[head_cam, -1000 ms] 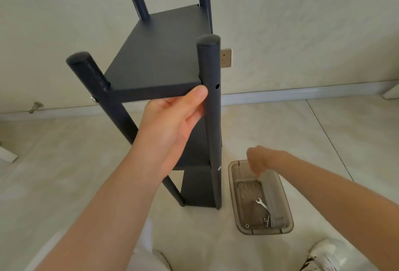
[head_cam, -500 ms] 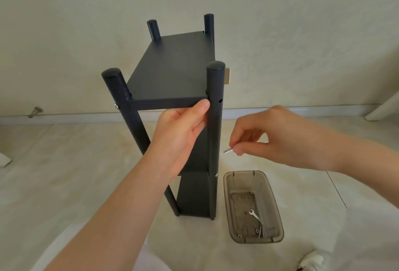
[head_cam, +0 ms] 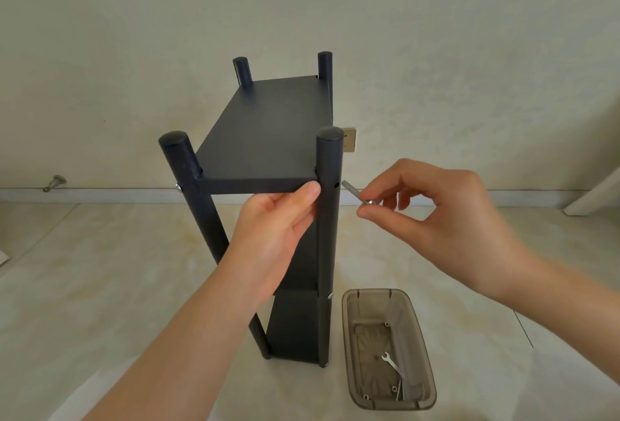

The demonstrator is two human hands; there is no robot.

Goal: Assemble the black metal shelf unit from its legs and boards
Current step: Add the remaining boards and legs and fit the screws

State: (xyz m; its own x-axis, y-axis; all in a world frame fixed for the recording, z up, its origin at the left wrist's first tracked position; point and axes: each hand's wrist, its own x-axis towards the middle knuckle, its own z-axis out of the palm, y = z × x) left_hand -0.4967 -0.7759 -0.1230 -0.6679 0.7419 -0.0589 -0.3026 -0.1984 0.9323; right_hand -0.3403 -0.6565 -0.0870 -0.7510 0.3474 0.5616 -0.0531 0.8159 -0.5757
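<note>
Floor (head_cam: 100,286) is pale tile, with the black shelf unit (head_cam: 295,326) standing upright on it near the wall (head_cam: 134,51). Clear plastic tray (head_cam: 346,336) sits just beside its front right leg (head_cam: 327,252). Left hand (head_cam: 278,229) grips the top board (head_cam: 268,125) by its front edge, thumb on the edge, fingers curled underneath. Right hand (head_cam: 436,212) pinches a small bolt (head_cam: 354,191) in its fingers, tip just beside that leg's side hole (head_cam: 336,185), not touching. Tiny wrench (head_cam: 391,363) lies in the tray.

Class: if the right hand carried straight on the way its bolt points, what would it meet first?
Probably the front right leg, at or near its side hole; the bolt looks just short, depth unclear.
</note>
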